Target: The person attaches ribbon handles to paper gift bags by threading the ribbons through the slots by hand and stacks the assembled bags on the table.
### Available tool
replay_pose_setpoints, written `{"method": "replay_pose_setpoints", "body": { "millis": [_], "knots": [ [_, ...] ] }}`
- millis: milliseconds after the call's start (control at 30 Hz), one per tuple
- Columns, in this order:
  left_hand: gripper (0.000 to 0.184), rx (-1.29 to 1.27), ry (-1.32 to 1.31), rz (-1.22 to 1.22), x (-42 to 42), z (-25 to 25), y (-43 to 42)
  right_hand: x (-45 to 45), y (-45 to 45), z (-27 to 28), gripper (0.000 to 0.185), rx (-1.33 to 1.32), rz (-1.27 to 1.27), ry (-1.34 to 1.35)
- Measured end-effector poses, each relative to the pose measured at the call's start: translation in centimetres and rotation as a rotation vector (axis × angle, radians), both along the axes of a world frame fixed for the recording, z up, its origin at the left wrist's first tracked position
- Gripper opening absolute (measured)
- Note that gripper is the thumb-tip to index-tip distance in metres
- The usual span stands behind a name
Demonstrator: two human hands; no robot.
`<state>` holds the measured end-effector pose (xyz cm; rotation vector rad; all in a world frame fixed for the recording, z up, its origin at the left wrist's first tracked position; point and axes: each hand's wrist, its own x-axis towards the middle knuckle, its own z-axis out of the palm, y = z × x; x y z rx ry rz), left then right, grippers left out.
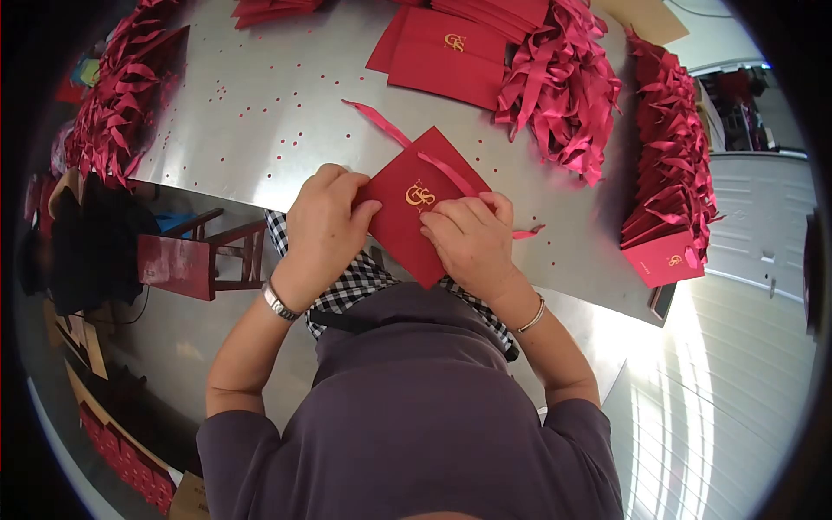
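matt paper (403,217), glossy ribbon (445,172), smooth metal tabletop (251,152)

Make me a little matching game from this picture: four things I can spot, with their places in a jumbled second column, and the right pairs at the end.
Things:
1. Wristwatch
2. Thin bracelet
3. Red piece set cornerwise, with a gold emblem
4. Wooden stool

Places:
A. Between the left hand and the right hand
B. On the right wrist
C. Off the table, to the person's left
D. On the left wrist

Right pairs: 1-D, 2-B, 3-A, 4-C
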<state>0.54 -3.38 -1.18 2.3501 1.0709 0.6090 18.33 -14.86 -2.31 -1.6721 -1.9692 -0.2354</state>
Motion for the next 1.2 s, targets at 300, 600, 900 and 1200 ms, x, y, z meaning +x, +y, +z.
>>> {"method": "replay_pose_setpoints", "body": {
  "millis": [300, 600, 900, 1200],
  "knots": [
    [0.019, -0.37, -0.069, 0.114, 1.4, 0.6, 1.6, 5.2, -6.4, 1.8, 0.016, -0.23, -0.301, 0.11],
    [0.02, -0.211, 0.055, 0.044, 3.3, 0.3, 3.4, 2.6, -9.6, 3.7, 0.04, -0.314, -0.269, 1.086],
    [0.021, -0.295, -0.003, -0.074, 2.8, 0.0, 4.7, -1.5, -6.4, 7.0, 0.042, -0.232, 0.086, 1.622],
    [0.019, -0.401, -0.067, -0.111, 1.9, 0.1, 5.0, -1.5, 1.4, 3.4, 0.012, -0.135, 0.009, 0.478]
  ]
}}
